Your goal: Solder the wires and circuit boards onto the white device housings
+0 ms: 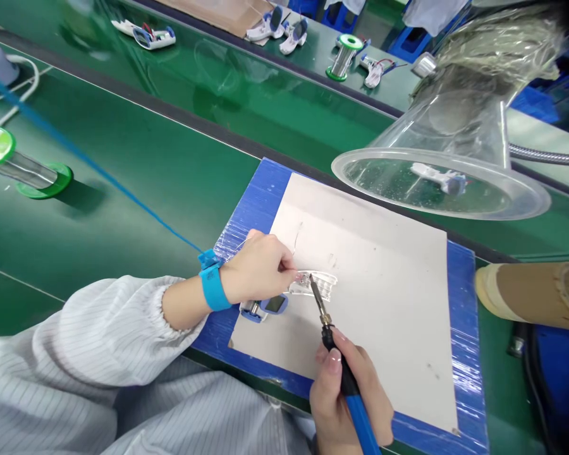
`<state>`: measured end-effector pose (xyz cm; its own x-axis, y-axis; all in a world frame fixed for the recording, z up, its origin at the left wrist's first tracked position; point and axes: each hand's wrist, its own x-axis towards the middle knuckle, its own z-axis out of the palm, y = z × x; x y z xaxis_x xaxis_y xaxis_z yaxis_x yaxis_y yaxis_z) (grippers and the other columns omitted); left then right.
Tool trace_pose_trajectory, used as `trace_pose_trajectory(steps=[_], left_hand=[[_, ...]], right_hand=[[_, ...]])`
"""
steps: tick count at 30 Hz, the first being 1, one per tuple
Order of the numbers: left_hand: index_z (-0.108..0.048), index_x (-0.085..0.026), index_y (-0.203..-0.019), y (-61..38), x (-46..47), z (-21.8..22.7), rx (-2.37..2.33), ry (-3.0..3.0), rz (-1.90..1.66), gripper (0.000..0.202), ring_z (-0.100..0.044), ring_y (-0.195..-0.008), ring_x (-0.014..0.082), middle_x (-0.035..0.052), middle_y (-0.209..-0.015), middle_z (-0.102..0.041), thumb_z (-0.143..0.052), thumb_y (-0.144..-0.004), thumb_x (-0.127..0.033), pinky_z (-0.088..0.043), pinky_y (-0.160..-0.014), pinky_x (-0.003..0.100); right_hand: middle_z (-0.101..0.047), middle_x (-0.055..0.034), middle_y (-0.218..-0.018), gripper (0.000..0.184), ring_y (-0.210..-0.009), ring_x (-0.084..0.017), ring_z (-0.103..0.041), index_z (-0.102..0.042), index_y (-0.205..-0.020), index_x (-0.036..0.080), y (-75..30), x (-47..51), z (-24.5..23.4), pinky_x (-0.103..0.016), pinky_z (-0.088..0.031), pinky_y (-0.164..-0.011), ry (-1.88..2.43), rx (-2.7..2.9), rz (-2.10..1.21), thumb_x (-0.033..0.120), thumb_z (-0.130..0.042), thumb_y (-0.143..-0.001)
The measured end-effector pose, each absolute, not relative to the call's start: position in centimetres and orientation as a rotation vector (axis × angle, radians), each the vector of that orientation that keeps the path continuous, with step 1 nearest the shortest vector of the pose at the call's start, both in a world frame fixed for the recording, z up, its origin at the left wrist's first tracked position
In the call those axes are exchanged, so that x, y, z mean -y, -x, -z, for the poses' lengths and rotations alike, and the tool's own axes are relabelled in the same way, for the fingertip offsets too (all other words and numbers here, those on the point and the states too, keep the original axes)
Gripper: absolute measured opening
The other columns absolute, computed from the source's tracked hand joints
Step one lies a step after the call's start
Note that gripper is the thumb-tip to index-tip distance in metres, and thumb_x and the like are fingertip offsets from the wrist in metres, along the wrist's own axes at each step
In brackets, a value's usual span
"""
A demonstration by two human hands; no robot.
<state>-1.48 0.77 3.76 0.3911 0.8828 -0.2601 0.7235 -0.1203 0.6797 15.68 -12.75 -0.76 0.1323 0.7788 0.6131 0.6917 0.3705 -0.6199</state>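
i stand near and see, at the far left, a spool of metal wire with green ends, which lies on its side on the green table. next, a blue cord comes down to the blue strap on the wrist of the left hand. this hand is bent above the paper, its thumb and forefinger pressed together at the left end of the white shell; what is between the tips is too small for me to tell. just below the hand there is a small dark screen in a blue frame.

the shell lies on the left part of the paper, and the paper lies on a blue mat. the tip of the iron is over the shell, close to the left fingertips; i cannot tell if it touches. lower, the right hand wraps the iron's dark grip, thumb on one side and forefinger on the other. farther right, a clear hood hangs over the back edge of the paper, and a brown roll lies just beside the mat.
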Motion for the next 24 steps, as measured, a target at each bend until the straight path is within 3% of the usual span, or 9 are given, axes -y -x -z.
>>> trace_pose_trajectory(steps=[8, 24], left_hand=[[-0.077, -0.016, -0.065, 1.72, -1.48, -3.89, -1.311, -1.755, -0.300, 0.018, -0.057, -0.057, 0.0121, 0.0013, -0.057, -0.071, -0.068, -0.079, -0.021, -0.039, -0.063, 0.026], [-0.076, -0.015, -0.061, 1.62, -1.18, -3.77, -1.310, -1.741, -0.327, 0.021, -0.052, -0.056, 0.0109, 0.0004, -0.054, -0.067, -0.067, -0.080, -0.019, -0.037, -0.063, 0.025]], right_hand=[[-0.071, -0.0056, -0.086, 0.042, -0.070, -0.014, -0.068, -0.068, -0.120, 0.018, -15.71, 12.64, 0.85, -0.026, -0.056, -0.059, 1.331, 1.587, -0.157, 0.000, -0.063, -0.082], [-0.071, -0.0054, -0.084, 0.037, -0.067, -0.014, -0.068, -0.069, -0.118, 0.018, -15.72, 12.52, 1.19, -0.025, -0.054, -0.056, 1.329, 1.565, -0.125, 0.005, -0.063, -0.085]])
